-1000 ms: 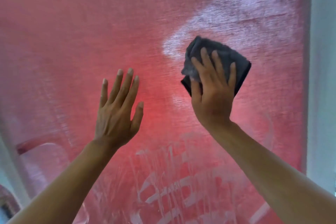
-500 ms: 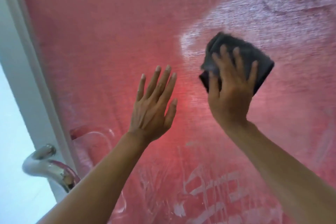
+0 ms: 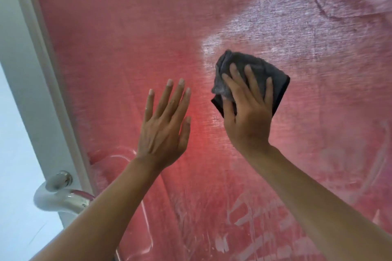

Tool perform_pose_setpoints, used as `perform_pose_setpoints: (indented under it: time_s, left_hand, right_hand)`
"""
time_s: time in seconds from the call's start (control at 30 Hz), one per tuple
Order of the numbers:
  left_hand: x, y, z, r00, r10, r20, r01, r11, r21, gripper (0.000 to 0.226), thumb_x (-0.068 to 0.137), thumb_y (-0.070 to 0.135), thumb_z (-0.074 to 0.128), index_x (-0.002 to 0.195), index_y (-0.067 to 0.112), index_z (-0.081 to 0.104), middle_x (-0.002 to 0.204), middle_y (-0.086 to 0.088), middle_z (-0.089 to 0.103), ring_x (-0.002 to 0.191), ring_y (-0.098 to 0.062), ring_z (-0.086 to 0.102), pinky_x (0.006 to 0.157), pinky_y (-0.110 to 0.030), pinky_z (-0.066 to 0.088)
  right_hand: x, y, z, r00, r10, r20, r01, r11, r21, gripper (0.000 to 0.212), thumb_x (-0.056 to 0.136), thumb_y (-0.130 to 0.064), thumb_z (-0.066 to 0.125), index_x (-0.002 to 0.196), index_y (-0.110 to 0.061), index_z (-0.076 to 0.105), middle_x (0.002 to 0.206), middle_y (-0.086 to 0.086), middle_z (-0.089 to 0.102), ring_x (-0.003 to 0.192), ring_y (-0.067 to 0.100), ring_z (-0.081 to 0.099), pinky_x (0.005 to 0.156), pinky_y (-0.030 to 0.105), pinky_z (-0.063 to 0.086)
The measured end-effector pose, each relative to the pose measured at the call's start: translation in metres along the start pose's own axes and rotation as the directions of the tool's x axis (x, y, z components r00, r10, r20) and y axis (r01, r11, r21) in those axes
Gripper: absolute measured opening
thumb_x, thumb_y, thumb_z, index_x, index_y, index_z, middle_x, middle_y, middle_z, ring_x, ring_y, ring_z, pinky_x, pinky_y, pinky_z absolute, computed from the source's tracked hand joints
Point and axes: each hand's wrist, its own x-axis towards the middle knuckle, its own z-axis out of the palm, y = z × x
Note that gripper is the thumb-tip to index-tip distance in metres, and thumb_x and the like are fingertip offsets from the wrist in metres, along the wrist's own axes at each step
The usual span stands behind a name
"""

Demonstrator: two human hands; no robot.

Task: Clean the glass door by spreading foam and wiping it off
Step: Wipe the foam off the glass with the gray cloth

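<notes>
Presently your right hand (image 3: 248, 121) pressed the grey cloth (image 3: 252, 70) flat on the glass door (image 3: 127, 27); your left hand (image 3: 163, 125) stayed released. Uneven pressure could leave the foam patch (image 3: 286, 27) smeared.

Two bare forearms, no sleeves, left hand (image 3: 163, 131), right hand (image 3: 248, 121), short nails

Both hands raised: left hand (image 3: 163, 127) flat with straight fingers, right hand (image 3: 247, 112) seemingly pressing, fingers spread.

We find no legible text: the white marks low on the glass door (image 3: 265, 224) resemble lettering but remain unreadable.
</notes>
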Motion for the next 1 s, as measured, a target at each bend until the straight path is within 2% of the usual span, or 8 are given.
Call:
perform_pose_setpoints:
  time_s: [0.1, 0.23, 0.3, 0.47, 0.53, 0.73, 0.9, 1.0]
  left_hand:
    - [0.004, -0.023, -0.013, 0.999, 0.045, 0.023, -0.046, 0.998, 0.037, 0.055, 0.105, 0.020, 0.044, 0.157, 0.004, 0.036, 0.166, -0.014, 0.029, 0.156, -0.032, 0.022, 0.125, -0.061, 0.015]
    - [0.017, -0.052, -0.028, 0.986, 0.152, 0.075, -0.158, 0.984, 0.086, 0.055, 0.103, 0.018, 0.047, 0.155, 0.002, 0.039, 0.165, -0.016, 0.030, 0.155, -0.034, 0.024, 0.125, -0.060, 0.018]
    - [0.018, -0.066, -0.034, 0.961, 0.247, 0.121, -0.258, 0.962, 0.093, 0.053, 0.104, 0.020, 0.044, 0.154, 0.003, 0.040, 0.165, -0.015, 0.030, 0.155, -0.034, 0.024, 0.125, -0.058, 0.018]
    - [0.009, -0.091, -0.046, 0.933, 0.313, 0.176, -0.333, 0.938, 0.099, 0.053, 0.108, 0.024, 0.043, 0.157, 0.005, 0.036, 0.167, -0.012, 0.026, 0.157, -0.031, 0.019, 0.126, -0.056, 0.017]
    - [0.003, -0.099, -0.050, 0.928, 0.316, 0.198, -0.341, 0.934, 0.104, 0.055, 0.108, 0.026, 0.043, 0.158, 0.005, 0.033, 0.168, -0.013, 0.025, 0.157, -0.031, 0.018, 0.126, -0.057, 0.018]
    - [-0.004, -0.115, -0.055, 0.902, 0.357, 0.243, -0.390, 0.915, 0.103, 0.057, 0.111, 0.034, 0.034, 0.160, 0.005, 0.027, 0.169, -0.015, 0.021, 0.157, -0.033, 0.016, 0.127, -0.056, 0.014]
    - [-0.008, -0.116, -0.052, 0.919, 0.337, 0.206, -0.360, 0.929, 0.086, 0.056, 0.109, 0.025, 0.035, 0.161, 0.007, 0.024, 0.169, -0.014, 0.020, 0.158, -0.032, 0.016, 0.128, -0.055, 0.012]
    - [-0.012, -0.124, -0.054, 0.938, 0.301, 0.169, -0.319, 0.944, 0.087, 0.056, 0.109, 0.024, 0.038, 0.161, 0.006, 0.026, 0.169, -0.013, 0.021, 0.157, -0.032, 0.017, 0.127, -0.056, 0.013]
  right_hand:
    - [-0.006, -0.025, 0.012, 0.998, 0.058, -0.012, -0.058, 0.998, 0.023, 0.037, 0.109, -0.026, 0.046, 0.141, -0.017, 0.061, 0.154, -0.002, 0.051, 0.150, 0.022, 0.036, 0.126, 0.054, 0.015]
    - [-0.068, -0.051, 0.009, 0.955, -0.238, 0.177, 0.225, 0.970, 0.091, 0.037, 0.108, -0.024, 0.048, 0.142, -0.019, 0.061, 0.154, -0.005, 0.049, 0.150, 0.020, 0.038, 0.122, 0.057, 0.024]
    - [-0.069, -0.051, 0.010, 0.946, -0.275, 0.174, 0.264, 0.961, 0.085, 0.035, 0.107, -0.023, 0.051, 0.139, -0.018, 0.064, 0.153, -0.005, 0.051, 0.148, 0.019, 0.040, 0.121, 0.057, 0.026]
    - [-0.018, -0.069, 0.034, 1.000, -0.008, -0.009, 0.008, 0.999, 0.050, 0.035, 0.109, -0.026, 0.048, 0.139, -0.017, 0.063, 0.151, -0.003, 0.054, 0.148, 0.021, 0.040, 0.125, 0.054, 0.016]
    - [-0.023, -0.078, 0.039, 1.000, 0.021, -0.006, -0.021, 0.998, 0.064, 0.035, 0.109, -0.026, 0.049, 0.140, -0.017, 0.062, 0.152, -0.003, 0.053, 0.149, 0.022, 0.039, 0.125, 0.054, 0.015]
    - [-0.079, -0.074, 0.024, 0.932, -0.305, 0.197, 0.285, 0.950, 0.126, 0.035, 0.106, -0.022, 0.054, 0.140, -0.019, 0.063, 0.155, -0.007, 0.049, 0.150, 0.016, 0.037, 0.124, 0.053, 0.020]
    - [-0.024, -0.096, 0.042, 0.998, -0.051, 0.043, 0.046, 0.993, 0.104, 0.034, 0.109, -0.026, 0.048, 0.137, -0.016, 0.065, 0.150, -0.004, 0.055, 0.148, 0.019, 0.040, 0.125, 0.053, 0.016]
    - [-0.012, -0.110, 0.052, 1.000, 0.003, 0.027, -0.005, 0.996, 0.094, 0.037, 0.110, -0.027, 0.043, 0.138, -0.015, 0.064, 0.151, -0.003, 0.054, 0.149, 0.021, 0.038, 0.126, 0.053, 0.013]
